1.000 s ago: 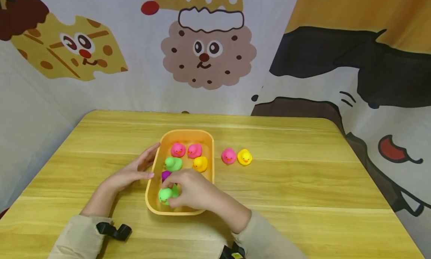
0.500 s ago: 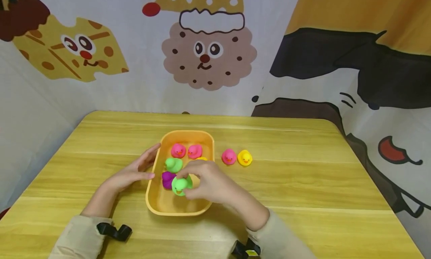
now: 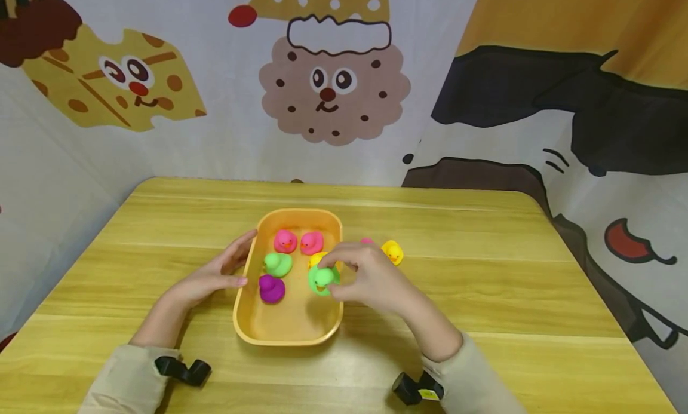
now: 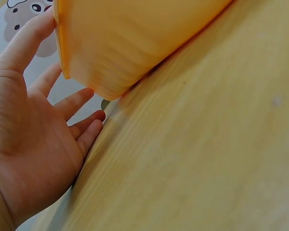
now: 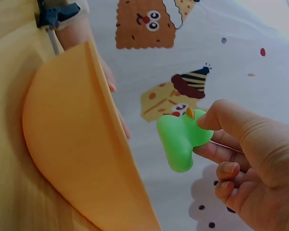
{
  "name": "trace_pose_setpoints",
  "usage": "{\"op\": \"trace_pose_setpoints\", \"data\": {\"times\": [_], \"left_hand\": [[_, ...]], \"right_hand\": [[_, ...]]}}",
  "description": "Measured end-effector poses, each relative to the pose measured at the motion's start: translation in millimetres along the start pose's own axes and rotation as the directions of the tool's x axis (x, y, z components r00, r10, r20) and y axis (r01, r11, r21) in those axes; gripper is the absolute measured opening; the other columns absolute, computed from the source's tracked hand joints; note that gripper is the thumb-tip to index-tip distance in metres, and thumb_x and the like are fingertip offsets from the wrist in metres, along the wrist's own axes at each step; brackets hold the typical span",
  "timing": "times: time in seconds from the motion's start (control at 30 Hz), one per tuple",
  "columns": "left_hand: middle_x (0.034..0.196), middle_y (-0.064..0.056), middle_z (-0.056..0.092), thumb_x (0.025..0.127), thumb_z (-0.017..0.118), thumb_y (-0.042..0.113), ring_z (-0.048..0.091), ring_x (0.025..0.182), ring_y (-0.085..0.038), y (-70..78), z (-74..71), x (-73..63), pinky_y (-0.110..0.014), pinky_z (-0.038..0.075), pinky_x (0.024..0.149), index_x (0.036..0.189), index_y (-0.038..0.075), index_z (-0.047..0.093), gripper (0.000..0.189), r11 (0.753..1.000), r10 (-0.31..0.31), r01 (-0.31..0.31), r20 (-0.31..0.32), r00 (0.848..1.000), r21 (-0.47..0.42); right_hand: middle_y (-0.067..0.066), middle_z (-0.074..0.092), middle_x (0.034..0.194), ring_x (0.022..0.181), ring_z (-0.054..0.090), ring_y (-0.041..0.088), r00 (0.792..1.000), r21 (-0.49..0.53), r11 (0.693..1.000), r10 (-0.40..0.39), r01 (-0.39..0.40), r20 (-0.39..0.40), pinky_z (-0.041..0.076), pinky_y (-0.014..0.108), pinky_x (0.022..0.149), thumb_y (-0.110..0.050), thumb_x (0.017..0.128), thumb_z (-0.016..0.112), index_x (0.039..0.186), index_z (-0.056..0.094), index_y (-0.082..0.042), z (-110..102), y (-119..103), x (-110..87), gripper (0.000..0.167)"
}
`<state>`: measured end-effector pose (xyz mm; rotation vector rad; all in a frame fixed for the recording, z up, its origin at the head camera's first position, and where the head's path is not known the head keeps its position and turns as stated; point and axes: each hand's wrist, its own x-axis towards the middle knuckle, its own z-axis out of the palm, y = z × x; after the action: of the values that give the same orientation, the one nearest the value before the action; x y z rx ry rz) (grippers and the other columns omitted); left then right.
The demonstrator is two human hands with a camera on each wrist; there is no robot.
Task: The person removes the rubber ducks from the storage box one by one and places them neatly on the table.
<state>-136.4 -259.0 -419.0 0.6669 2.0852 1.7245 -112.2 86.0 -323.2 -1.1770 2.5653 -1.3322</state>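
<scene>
A green rubber duck point(image 3: 323, 280) is pinched between the thumb and fingers of my right hand point(image 3: 376, 278), above the right side of the orange tub point(image 3: 290, 340). The right wrist view shows the same green duck point(image 5: 179, 139) raised over the tub's rim. My left hand point(image 3: 217, 269) touches the tub's left side with its fingers extended. Inside the tub are two pink ducks point(image 3: 285, 241), another green duck point(image 3: 278, 264), a purple duck point(image 3: 272, 289) and a yellow-orange duck point(image 3: 316, 259), partly hidden behind the held one.
On the wooden table point(image 3: 484, 282), right of the tub, sit a yellow duck point(image 3: 393, 253) and a pink duck point(image 3: 367, 241), mostly hidden by my right hand. A cartoon-printed cloth point(image 3: 215, 151) hangs behind the table.
My right hand has lifted the green duck from the tub's near left corner and carried it right and away from me, over the tub's right side. The left hand stays in place.
</scene>
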Motion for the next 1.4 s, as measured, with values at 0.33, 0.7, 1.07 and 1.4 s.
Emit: {"op": "trace_pose_setpoints", "data": {"times": [0.33,0.7,1.07,1.4], "left_hand": [[0.155,-0.023,0.012,0.09,0.064,0.013,0.015,0.138,-0.044,0.2,0.9,-1.0,-0.035,0.03,0.101,0.155,0.02,0.009,0.085,1.0,-0.005,0.005,-0.005,1.0,-0.011],[0.155,-0.023,0.013,0.09,0.064,0.013,0.015,0.138,-0.044,0.3,1.1,0.1,-0.055,0.023,0.104,0.155,0.02,0.01,0.085,1.0,-0.012,0.012,-0.012,1.0,-0.01],[0.156,-0.022,0.012,0.09,0.064,0.012,0.015,0.138,-0.043,0.7,0.2,0.6,-0.058,0.02,0.103,0.155,0.02,0.01,0.085,1.0,-0.015,0.015,-0.013,1.0,-0.008],[0.156,-0.022,0.011,0.09,0.063,0.01,0.014,0.138,-0.045,0.7,0.9,0.0,-0.063,0.016,0.103,0.155,0.018,0.009,0.085,1.0,-0.006,0.005,-0.009,1.0,-0.028]], "right_hand": [[-0.013,0.065,0.093,0.077,0.055,0.019,0.999,0.017,1.0,-0.001,0.002,-0.035,0.046,0.03,0.066,-0.003,0.071,0.078,0.097,0.073,-0.017,-22,15,-10.8,0.03],[-0.009,0.067,0.093,0.074,0.048,0.018,0.995,-0.02,0.997,0.074,-0.076,-0.062,0.039,0.029,0.064,0.001,0.071,0.075,0.099,0.074,-0.014,-53,28,-20.6,0.032],[-0.005,0.059,0.082,0.075,0.04,0.019,0.991,-0.065,0.991,0.111,-0.116,-0.079,0.032,0.029,0.06,0.002,0.073,0.075,0.095,0.073,-0.018,-82,47,-29.8,0.03],[0.0,0.061,0.087,0.075,0.04,0.021,0.98,-0.06,0.979,0.188,-0.193,-0.069,0.033,0.029,0.062,0.002,0.074,0.074,0.097,0.073,-0.014,-98,63,-36.1,0.028]]}}
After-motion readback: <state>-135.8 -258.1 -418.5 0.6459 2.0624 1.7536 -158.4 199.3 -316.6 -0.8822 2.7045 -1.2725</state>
